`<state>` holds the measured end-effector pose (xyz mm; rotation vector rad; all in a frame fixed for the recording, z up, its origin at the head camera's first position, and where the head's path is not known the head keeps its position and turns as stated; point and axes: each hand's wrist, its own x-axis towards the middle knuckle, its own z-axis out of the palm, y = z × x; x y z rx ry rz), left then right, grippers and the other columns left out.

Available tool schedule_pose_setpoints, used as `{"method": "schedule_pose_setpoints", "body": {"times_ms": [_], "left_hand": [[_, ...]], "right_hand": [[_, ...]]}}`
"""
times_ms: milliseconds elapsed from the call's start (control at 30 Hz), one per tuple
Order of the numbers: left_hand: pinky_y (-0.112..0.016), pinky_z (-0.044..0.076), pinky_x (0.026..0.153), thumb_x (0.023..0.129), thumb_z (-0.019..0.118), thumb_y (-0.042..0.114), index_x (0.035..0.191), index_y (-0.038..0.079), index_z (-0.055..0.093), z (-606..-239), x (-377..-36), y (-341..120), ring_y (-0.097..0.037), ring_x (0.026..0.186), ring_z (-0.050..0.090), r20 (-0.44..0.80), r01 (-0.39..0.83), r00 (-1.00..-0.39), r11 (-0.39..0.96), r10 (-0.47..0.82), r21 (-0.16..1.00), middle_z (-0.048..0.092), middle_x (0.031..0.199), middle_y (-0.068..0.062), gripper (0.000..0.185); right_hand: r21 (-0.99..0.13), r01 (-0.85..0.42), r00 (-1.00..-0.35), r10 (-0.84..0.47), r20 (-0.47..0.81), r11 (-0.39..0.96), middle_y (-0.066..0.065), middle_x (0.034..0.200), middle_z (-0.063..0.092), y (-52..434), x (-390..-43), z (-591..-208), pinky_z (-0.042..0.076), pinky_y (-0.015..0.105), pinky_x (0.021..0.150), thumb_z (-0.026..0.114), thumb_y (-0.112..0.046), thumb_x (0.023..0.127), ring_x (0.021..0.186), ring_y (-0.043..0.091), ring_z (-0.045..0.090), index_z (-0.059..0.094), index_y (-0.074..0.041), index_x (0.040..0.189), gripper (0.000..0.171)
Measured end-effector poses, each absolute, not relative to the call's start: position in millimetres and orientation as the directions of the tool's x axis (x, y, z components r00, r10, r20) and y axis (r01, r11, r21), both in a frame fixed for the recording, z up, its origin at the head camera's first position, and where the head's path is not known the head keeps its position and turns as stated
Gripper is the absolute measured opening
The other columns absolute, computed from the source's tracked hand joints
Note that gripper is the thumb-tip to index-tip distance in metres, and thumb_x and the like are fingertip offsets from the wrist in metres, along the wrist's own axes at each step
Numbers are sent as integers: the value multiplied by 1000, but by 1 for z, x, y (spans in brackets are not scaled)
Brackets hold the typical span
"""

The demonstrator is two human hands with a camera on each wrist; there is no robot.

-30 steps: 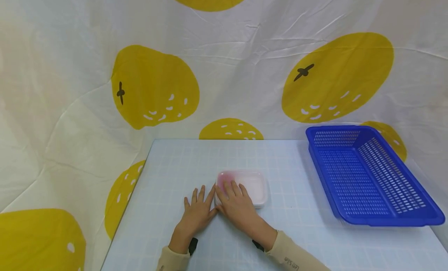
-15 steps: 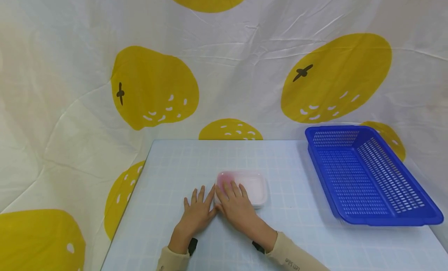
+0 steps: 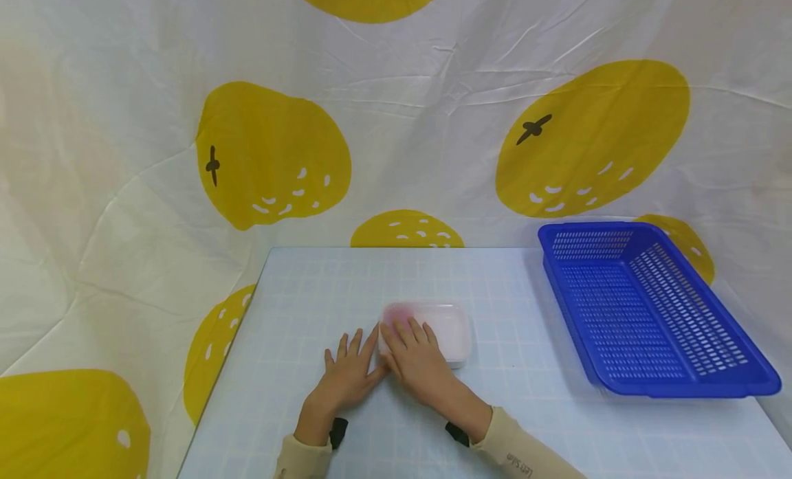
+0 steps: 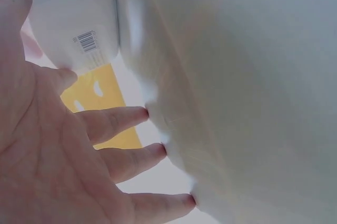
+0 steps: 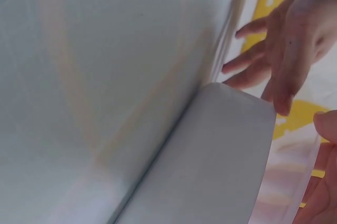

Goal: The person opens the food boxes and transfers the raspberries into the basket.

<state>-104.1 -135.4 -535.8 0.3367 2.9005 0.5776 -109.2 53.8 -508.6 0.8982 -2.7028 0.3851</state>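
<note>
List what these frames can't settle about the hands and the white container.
- white container, head view: the right hand covers its near-left part; what the pink patch inside is, too blurred to tell.
- Left hand, head view: flat on the table; whether it touches the container, unclear.
- Barcode label, left wrist view: too small to read.
- Right wrist view: right hand cut off by the frame edge.

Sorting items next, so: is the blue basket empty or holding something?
Empty: the blue basket shows only its bare perforated floor and walls in the head view.
</note>
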Motion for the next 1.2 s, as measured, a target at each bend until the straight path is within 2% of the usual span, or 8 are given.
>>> {"method": "schedule_pose_setpoints", "body": {"times_ms": [167,433,633,933,1200], "left_hand": [[-80,15,103,97,37,70,161,25,22,-536,-105,-135,-53,143,21,-117,187,-961,899,251,397,31,157,-23,79],[-80,12,104,95,32,74,162,31,14,-533,-106,-134,-53,144,17,-144,170,-957,891,251,420,26,160,-23,82],[-81,12,103,95,34,75,162,34,14,-533,-105,-134,-54,144,18,-144,164,-958,885,248,437,27,159,-23,81],[-80,11,103,94,37,75,161,36,15,-533,-105,-133,-54,144,18,-148,157,-958,885,244,439,29,158,-23,81],[-80,10,104,94,40,73,161,34,15,-533,-106,-132,-53,144,18,-169,139,-959,897,228,420,30,159,-21,81]], "right_hand": [[-193,-610,-776,-531,339,768,17,141,55,55,-111,-507,40,62,102,53,-33,104,131,43,47,52,-9,145,48],[-307,-620,-775,-505,380,722,18,141,55,59,-114,-497,39,64,102,52,-31,105,130,43,48,53,-6,145,47],[-388,-628,-776,-503,380,675,19,144,52,65,-115,-487,38,63,103,51,-27,106,132,43,47,50,-4,146,47],[-456,-651,-758,-494,426,606,20,142,54,72,-118,-479,33,52,112,52,-23,105,133,36,49,51,-1,145,45],[-562,-572,-820,-440,366,597,8,150,48,78,-117,-466,35,48,112,48,-27,107,137,29,45,45,-9,151,47]]}}
